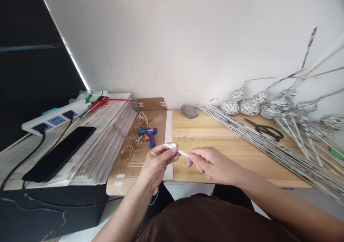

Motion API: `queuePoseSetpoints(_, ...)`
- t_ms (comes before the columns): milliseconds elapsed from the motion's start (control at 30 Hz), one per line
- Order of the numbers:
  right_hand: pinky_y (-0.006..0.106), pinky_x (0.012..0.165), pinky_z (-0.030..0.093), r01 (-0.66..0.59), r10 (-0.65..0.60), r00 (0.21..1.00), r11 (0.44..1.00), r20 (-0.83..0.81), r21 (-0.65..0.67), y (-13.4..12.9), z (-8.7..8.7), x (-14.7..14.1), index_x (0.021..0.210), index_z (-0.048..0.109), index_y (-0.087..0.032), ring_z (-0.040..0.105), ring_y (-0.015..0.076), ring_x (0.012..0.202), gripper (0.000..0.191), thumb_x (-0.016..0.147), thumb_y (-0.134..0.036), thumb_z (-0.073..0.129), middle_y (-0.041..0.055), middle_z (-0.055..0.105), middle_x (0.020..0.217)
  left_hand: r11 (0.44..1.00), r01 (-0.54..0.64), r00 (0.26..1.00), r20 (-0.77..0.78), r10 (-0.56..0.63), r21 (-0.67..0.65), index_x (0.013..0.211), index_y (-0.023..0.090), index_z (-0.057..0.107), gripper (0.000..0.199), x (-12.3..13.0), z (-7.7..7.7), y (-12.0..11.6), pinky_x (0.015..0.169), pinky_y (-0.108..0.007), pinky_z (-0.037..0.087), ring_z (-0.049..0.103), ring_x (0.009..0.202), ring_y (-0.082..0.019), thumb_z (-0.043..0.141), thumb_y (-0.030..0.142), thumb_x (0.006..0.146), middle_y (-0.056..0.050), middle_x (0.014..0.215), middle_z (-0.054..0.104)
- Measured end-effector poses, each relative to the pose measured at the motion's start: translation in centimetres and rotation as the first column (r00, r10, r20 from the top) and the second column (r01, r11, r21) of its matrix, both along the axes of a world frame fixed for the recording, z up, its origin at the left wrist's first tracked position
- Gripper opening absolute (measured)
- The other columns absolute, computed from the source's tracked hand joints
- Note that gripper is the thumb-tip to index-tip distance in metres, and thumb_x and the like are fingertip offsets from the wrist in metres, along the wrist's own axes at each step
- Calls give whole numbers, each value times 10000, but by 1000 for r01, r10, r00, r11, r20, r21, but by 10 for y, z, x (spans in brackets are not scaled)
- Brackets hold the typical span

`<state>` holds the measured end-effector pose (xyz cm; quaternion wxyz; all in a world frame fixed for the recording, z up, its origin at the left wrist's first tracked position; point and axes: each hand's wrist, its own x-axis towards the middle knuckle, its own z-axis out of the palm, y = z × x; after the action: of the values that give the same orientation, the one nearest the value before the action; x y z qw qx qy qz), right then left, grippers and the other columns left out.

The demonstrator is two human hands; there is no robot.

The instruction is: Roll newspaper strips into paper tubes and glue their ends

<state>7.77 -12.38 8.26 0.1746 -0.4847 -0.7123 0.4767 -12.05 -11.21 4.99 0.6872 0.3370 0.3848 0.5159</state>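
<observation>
My left hand (161,160) pinches the wider, flat left end of a thin white paper strip (183,152) between thumb and fingers. The strip narrows to the right into a rolled stick, and my right hand (205,162) is closed round that end. Both hands are close together above the front part of the wooden table. Behind my left hand, a blue glue gun (150,135) with an orange trigger lies on a stained cardboard sheet (134,167), among small paper scraps.
Stacked newspaper (107,141) holds a black phone (59,154) and power strip (57,118) at left. On the wooden table (204,138) are a grey cloth (189,111), long paper sticks (258,145), black scissors (266,129) and several woven paper gourds (249,107).
</observation>
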Motion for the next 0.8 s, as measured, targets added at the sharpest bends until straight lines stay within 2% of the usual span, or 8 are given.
queuePoseSetpoints(100,189,423,329,-55,27,990,979,-140,-196,2,-3,4,884,600,-150,405,49,394,446,923,-518,351,-40,450,570,999,32,999,-6,-32,-9,787,123,727,149,0,-1,1,707,-185,536,644,747,-102,766,184,657,-45,900,673)
queuePoseSetpoints(267,169,385,308,-120,38,963,948,-268,-296,4,-11,10,858,590,-134,372,35,353,421,912,-508,405,-63,422,510,997,70,997,-9,-70,-14,802,132,731,160,-1,-1,-1,707,-194,540,652,753,-112,768,182,655,-49,889,686)
queuePoseSetpoints(433,167,334,270,-237,-21,889,834,-458,-498,4,-16,16,802,571,-141,313,31,313,393,898,-495,434,-87,345,484,996,87,996,-16,-87,12,761,136,728,152,1,2,-4,650,-194,536,647,694,-105,784,192,632,-48,878,685)
queuePoseSetpoints(500,170,334,281,-246,-26,887,818,-461,-519,3,-16,17,806,570,-146,323,36,309,392,894,-502,432,-90,343,477,996,81,996,-46,-80,25,748,132,726,164,2,3,-5,634,-207,536,640,649,-103,794,205,617,-51,834,686)
queuePoseSetpoints(567,173,342,293,-185,-17,919,863,-393,-471,0,-15,17,854,572,-154,380,46,327,382,883,-514,447,-78,397,499,997,66,995,-81,-62,43,739,129,725,171,3,4,-6,622,-211,533,634,622,-102,796,219,613,-51,792,684)
queuePoseSetpoints(667,177,404,349,-29,-18,976,977,-218,-212,-8,-12,15,872,580,-164,490,62,417,335,877,-485,483,-37,514,584,997,39,994,-105,-32,69,730,128,722,166,4,4,-6,630,-207,531,635,641,-105,793,228,618,-49,789,681)
queuePoseSetpoints(733,184,448,377,13,-20,991,999,-135,-52,-13,-9,15,863,597,-166,509,66,451,328,904,-453,445,-23,538,604,996,39,994,-109,-31,79,735,131,722,159,4,5,-7,645,-209,532,638,667,-108,789,221,622,-48,820,682)
queuePoseSetpoints(800,186,454,380,6,-7,995,1000,-103,-11,-17,-7,15,884,613,-168,507,66,448,365,931,-447,384,-22,533,596,995,53,993,-114,-43,89,747,135,722,149,4,6,-8,646,-206,528,636,676,-106,783,209,632,-46,831,682)
